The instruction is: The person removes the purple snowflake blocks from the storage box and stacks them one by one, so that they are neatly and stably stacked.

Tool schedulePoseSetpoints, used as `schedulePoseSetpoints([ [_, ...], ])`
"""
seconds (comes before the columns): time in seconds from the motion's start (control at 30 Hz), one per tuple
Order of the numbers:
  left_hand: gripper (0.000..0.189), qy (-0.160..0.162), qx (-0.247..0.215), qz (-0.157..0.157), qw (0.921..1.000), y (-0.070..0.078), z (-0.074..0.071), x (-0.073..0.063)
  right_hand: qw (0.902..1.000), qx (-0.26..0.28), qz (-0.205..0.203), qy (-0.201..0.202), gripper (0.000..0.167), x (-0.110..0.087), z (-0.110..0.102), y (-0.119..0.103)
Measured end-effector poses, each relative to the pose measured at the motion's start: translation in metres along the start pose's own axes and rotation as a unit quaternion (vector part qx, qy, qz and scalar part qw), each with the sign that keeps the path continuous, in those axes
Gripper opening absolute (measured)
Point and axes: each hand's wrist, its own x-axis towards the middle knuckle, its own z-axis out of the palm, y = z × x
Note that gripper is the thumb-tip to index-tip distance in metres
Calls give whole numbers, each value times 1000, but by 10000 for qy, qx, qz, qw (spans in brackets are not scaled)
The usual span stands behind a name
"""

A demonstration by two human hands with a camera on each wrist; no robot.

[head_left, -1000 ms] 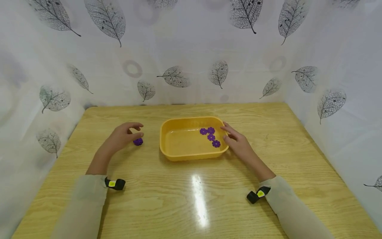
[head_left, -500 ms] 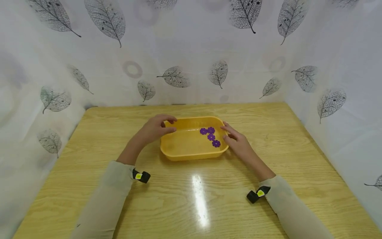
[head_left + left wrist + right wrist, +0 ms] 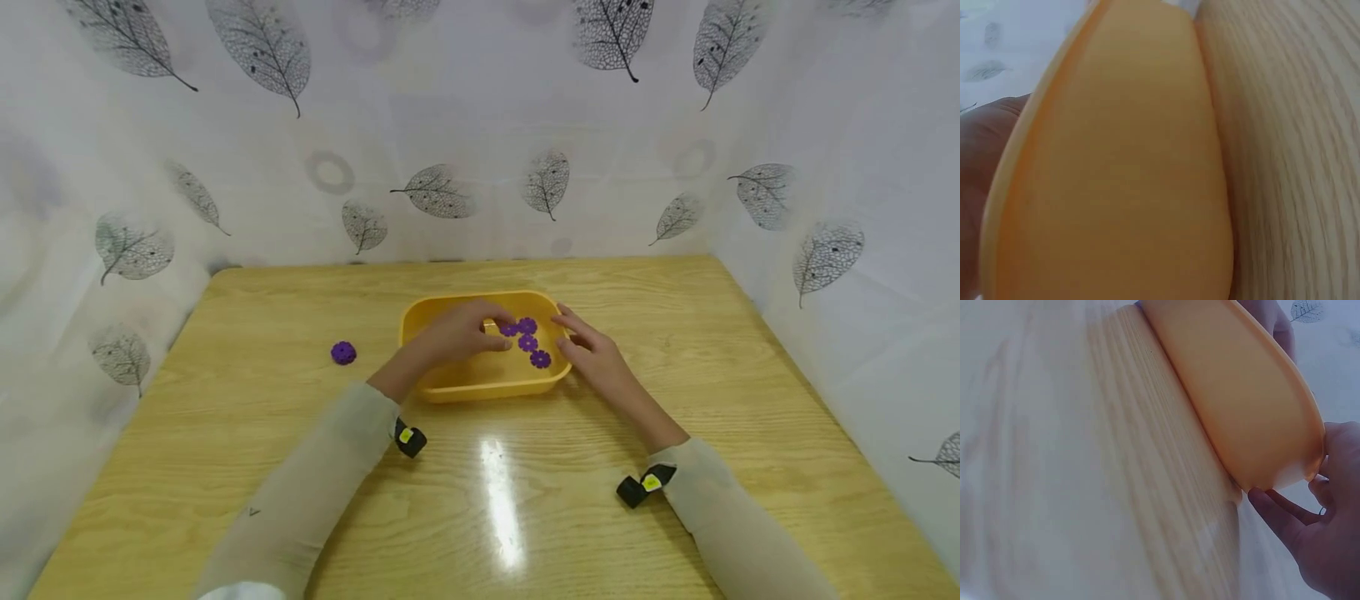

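The right hand (image 3: 600, 352) grips the end of a yellow plastic tray (image 3: 487, 391) on the table (image 3: 592, 525), while the left hand (image 3: 459, 333) hangs inside it, thumb and fingers parted, just beside four purple flower-shaped discs (image 3: 528, 342) that look light, thin and stiff, probably best pinched by their notched edges.

The left hand (image 3: 463, 335), one second ago at the purple ball (image 3: 343, 352), then at the yellow tray (image 3: 495, 390)'s left end, is now over this tray, near the purple flower pieces (image 3: 528, 342). The ball has become fully visible.
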Motion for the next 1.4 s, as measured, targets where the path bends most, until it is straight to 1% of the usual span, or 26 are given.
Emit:
schedulePoseSetpoints([
  [0.1,41,-119,156,241,9995,5,8,11,10000,-33,42,27,45,1,0,0],
  [0.17,41,-191,215,305,9991,9,13,18,9999,-77,52,39,45,1,0,0],
  [0.27,41,-364,243,308,9986,12,21,26,9999,-97,66,57,44,1,-1,0],
  [0.4,40,-611,296,182,9975,16,30,35,9999,-113,-8,61,44,1,-1,-1],
  [0.47,39,-672,360,133,9970,15,34,38,9999,-130,-31,38,45,1,0,-1],
  [0.6,35,-727,347,110,9967,13,40,40,9999,-111,-25,6,46,1,0,-2],
  [0.73,31,-733,169,207,9970,9,44,41,9999,-121,-4,21,46,1,1,-2],
  [0.8,31,-721,172,285,9968,8,45,41,9999,-154,14,19,45,1,1,-2],
  [0.87,31,-747,242,379,9962,7,46,41,9999,-165,30,35,45,1,1,-1],
  [0.97,32,-781,505,463,9946,8,48,41,9998,-180,2,90,45,0,0,1],
  [1.1,34,-809,766,348,9932,10,48,40,9999,-127,-42,62,45,0,1,2],
  [1.2,35,-825,844,261,9927,11,48,39,10000,-80,-50,-8,46,0,1,2],
  [1.23,35,-830,855,252,9926,11,48,39,10000,-78,0,-27,46,-2,1,-3],
  [1.4,36,-871,973,208,9912,9,49,41,9999,-137,20,17,45,0,1,-4],
])
